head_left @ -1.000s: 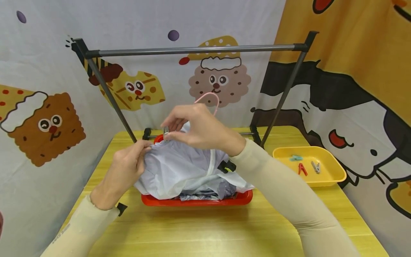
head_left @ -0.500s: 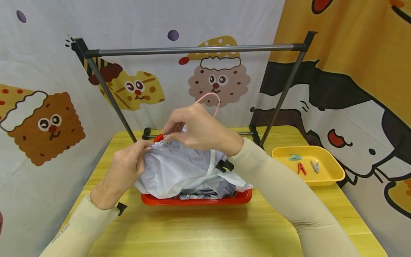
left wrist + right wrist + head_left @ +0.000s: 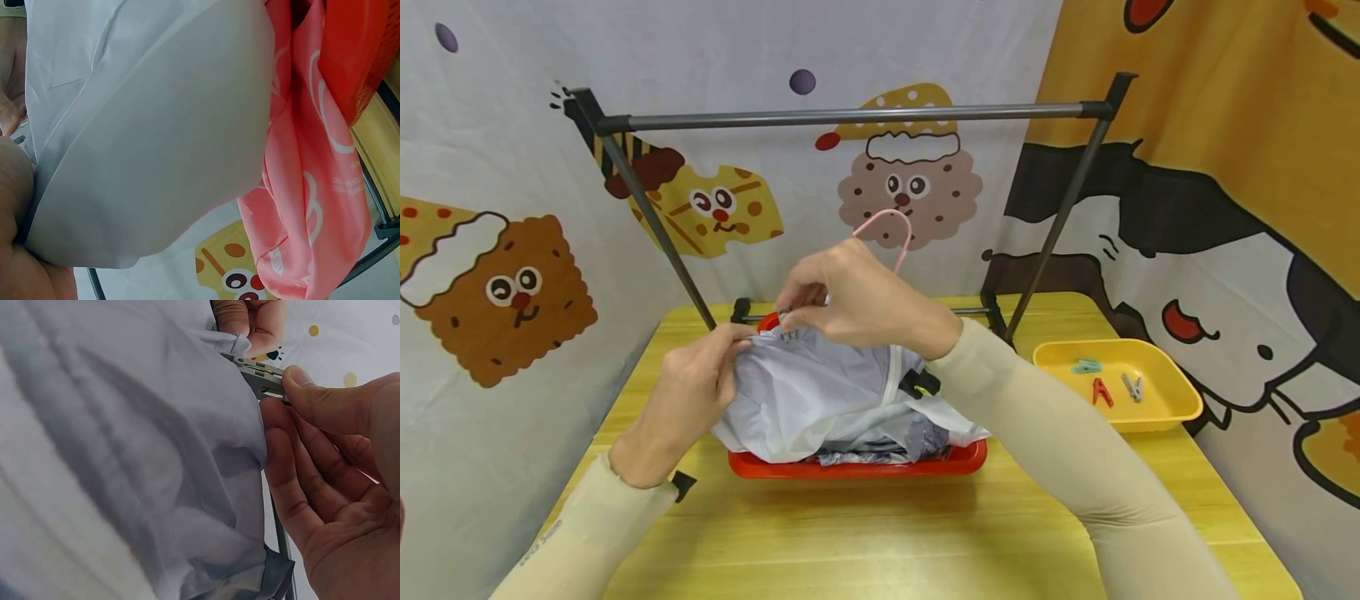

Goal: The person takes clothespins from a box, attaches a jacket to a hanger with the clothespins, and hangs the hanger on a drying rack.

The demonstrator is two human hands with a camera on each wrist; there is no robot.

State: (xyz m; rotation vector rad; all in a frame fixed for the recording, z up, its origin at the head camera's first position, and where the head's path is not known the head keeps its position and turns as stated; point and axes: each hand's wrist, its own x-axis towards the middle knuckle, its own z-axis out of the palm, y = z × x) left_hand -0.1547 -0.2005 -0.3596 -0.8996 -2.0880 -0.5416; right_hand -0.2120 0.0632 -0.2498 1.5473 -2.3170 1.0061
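Observation:
A pale lilac-grey garment [image 3: 820, 392] lies bunched over a red basket [image 3: 857, 472], a pink hanger's hook [image 3: 889, 212] rising behind it. My left hand [image 3: 692, 383] pinches the garment's upper left edge between thumb and fingers. Just right of it, my right hand [image 3: 865, 296] pinches the tail ends of a grey-green clothespin [image 3: 259, 374]. In the right wrist view the clothespin's jaws sit at the garment's edge, close to the left hand's fingertips. The left wrist view shows the cloth hanging in front of the left hand.
A metal rack with a horizontal bar [image 3: 850, 118] stands behind the basket. At right, a yellow tray [image 3: 1187, 410] holds a teal clothespin [image 3: 1086, 367], a red one [image 3: 1101, 392] and a grey one [image 3: 1133, 388]. Pink printed cloth [image 3: 312, 200] hangs beside the basket.
The clothespin has moved slightly down onto the garment's edge, the right hand with it. The left hand keeps its pinch in nearly the same place.

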